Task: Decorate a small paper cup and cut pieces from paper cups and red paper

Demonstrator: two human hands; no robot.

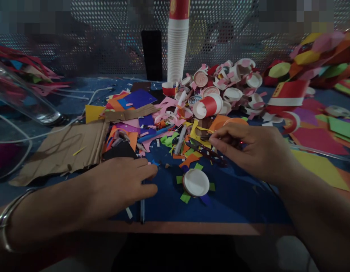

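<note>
The blue table (234, 211) runs up to a perforated screen (112, 45), a tall cup stack (176, 49) standing before it. The right hand (248, 151) has thumb and forefinger pressed together, pinching what I can't tell; the left hand's (126, 183) are spread. Between them sits a white cup base (196, 183), ringed by green and purple tabs (185, 197).
</note>
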